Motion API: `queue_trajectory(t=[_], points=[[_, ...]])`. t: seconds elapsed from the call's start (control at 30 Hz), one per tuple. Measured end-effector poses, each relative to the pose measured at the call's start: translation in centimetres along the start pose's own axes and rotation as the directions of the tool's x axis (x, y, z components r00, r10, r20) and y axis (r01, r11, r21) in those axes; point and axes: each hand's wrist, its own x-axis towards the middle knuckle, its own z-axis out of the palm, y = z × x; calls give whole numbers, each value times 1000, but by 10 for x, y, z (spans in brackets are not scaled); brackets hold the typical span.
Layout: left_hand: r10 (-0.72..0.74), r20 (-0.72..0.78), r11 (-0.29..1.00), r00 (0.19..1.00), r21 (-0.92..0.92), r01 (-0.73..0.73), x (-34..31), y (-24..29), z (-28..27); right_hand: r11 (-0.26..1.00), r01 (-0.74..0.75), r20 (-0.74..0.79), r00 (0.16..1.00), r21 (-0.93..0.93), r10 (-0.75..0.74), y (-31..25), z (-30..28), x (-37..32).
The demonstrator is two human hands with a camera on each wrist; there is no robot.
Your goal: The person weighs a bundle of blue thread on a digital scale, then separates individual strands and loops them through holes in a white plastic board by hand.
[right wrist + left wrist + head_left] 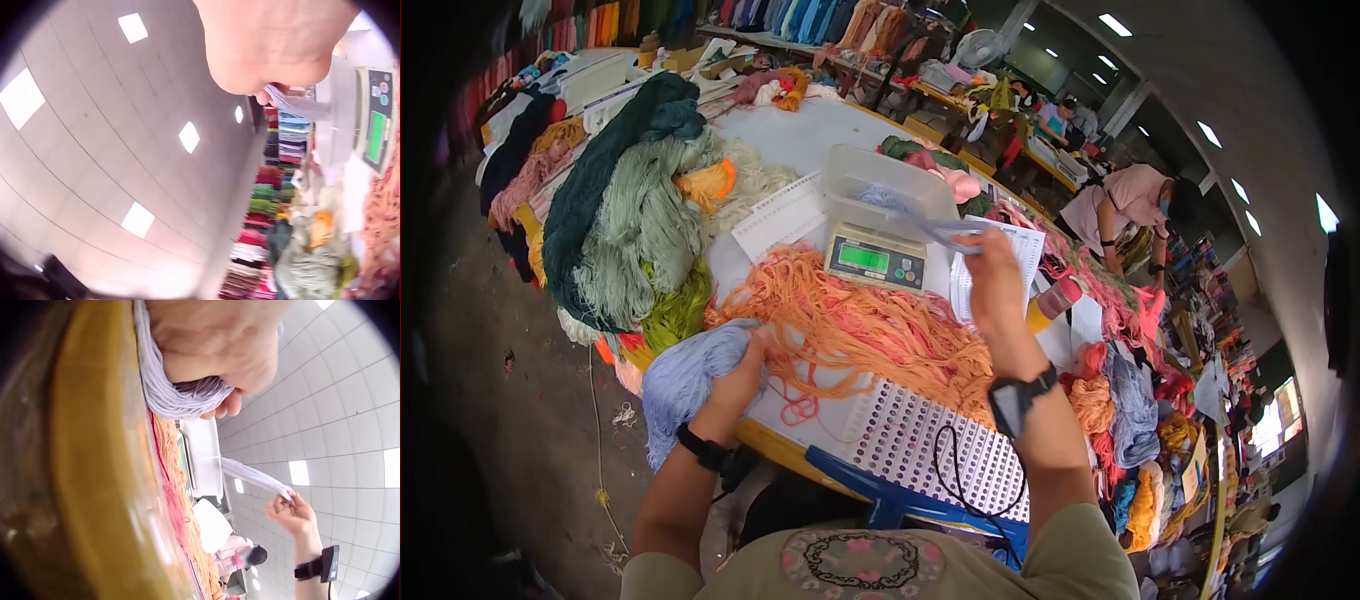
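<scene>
My left hand (743, 375) grips a thick pale blue-lavender yarn hank (690, 385) at the table's left front edge; in the left wrist view its strands (169, 400) loop under the curled fingers. Raised at the right, my right hand (997, 280) pinches the end of a thin lavender strand bundle (256, 477), whose other end reaches down into a clear plastic box (885, 195). More lavender yarn lies inside that box. The box stands on a digital scale (875, 262) with a lit green display.
Orange and coral yarn (850, 310) spreads before the scale, behind a white sheet with rows of holes (940, 450). Green and grey hanks (640, 200) pile up at left. Printed papers (775, 215) flank the box. A cone (1055, 300) lies right. Another person (1125, 205) bends over beyond.
</scene>
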Motion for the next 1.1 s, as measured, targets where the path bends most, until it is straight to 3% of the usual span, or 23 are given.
queue_trajectory(t=[0.03,0.07,0.1,0.13,0.17,0.2,0.27,0.3,0.33,0.37,0.43,0.47,0.53,0.57,0.63,0.67,0.73,0.83,0.97,1.1], points=[[-110,-13,964,994,-243,104,-3,-12,-5,982,35,31,999,188,-41,-26,-23,-4],[-221,4,861,975,-470,197,-5,-19,-8,967,123,-15,992,221,-122,-52,-52,-6],[-214,16,864,977,-464,197,-11,-14,-10,926,181,-107,982,330,-154,-76,-97,-6],[-174,31,810,984,-564,161,-21,1,-13,943,301,-376,897,140,-230,-118,-91,-30],[-136,43,743,990,-657,131,-29,18,-15,913,401,-425,816,-73,-392,-134,-143,-30],[-136,61,745,989,-652,142,-35,40,-12,900,385,-439,786,-205,-436,-156,-151,-42],[-60,117,684,991,-718,126,-49,89,7,919,201,-377,866,-339,-328,-168,-136,-61],[-36,189,736,981,-659,154,-55,107,22,932,63,-266,949,-358,-166,-169,-116,-72],[12,309,777,951,-602,186,-62,116,39,920,-73,-156,988,-386,13,-165,-92,-85],[55,422,814,905,-544,204,-68,124,58,934,-110,-5,993,-339,115,-156,-69,-98],[276,598,928,752,-371,-45,-74,138,93,945,-262,249,919,-197,307,-146,-27,-120],[274,591,928,758,-370,-47,-79,138,106,919,-378,354,850,-109,391,-144,-15,-131],[146,609,942,780,-327,79,-88,134,127,883,-465,566,711,-67,418,-138,-11,-144],[140,592,943,793,-325,76,-92,134,135,877,-475,581,695,-71,423,-133,-9,-152],[65,580,769,812,-547,330,-99,134,143,882,-297,428,788,-366,443,-124,-3,-168],[55,565,770,823,-549,325,-101,133,144,880,-305,442,775,-364,451,-117,-1,-175],[23,478,767,878,-571,291,-101,131,145,933,-197,335,894,-303,297,-103,-2,-184],[68,415,869,907,-472,151,-98,124,148,942,-193,346,894,-275,284,-92,-8,-188],[33,398,891,917,-427,153,-92,111,151,939,-195,333,898,-284,287,-80,-14,-189],[-31,383,785,923,-562,259,-92,110,157,946,-230,269,919,-229,289,-77,-16,-187]])
